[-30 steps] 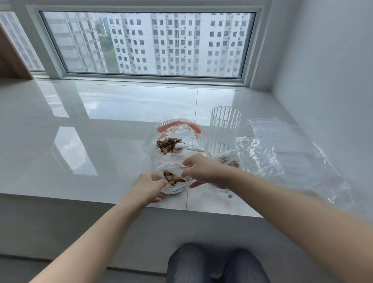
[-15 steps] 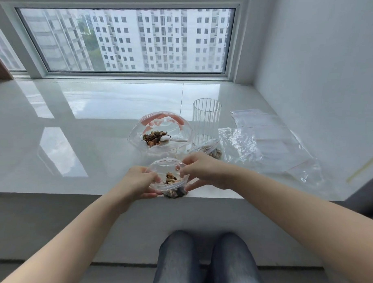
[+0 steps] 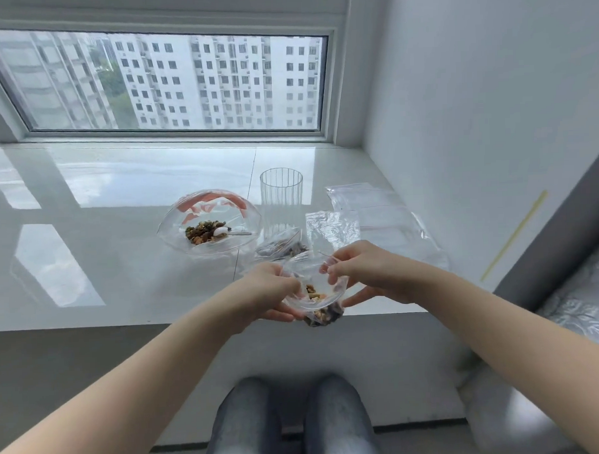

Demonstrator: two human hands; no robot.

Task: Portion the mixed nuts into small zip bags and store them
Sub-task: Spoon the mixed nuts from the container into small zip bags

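A small clear zip bag [image 3: 313,277] with mixed nuts at its bottom hangs just past the sill's front edge, its mouth wide. My left hand [image 3: 270,292] pinches the bag's left rim. My right hand [image 3: 364,268] pinches the right rim. Farther back lies a large clear bag [image 3: 175,221] with a red zip, holding mixed nuts [image 3: 201,232] and a small spoon [image 3: 228,232]. A second small bag with nuts [image 3: 282,249] lies just behind my hands, partly hidden.
A ribbed clear glass [image 3: 282,200] stands upright behind the filled bags. Several empty clear bags [image 3: 369,217] lie at the right, near the white wall. The glossy white sill [image 3: 87,207] stretches left. My knees show below the sill's edge.
Both hands have lifted the small bag off the sill and drawn it toward me over the front edge, spreading its mouth wider. The camera has turned to the right.
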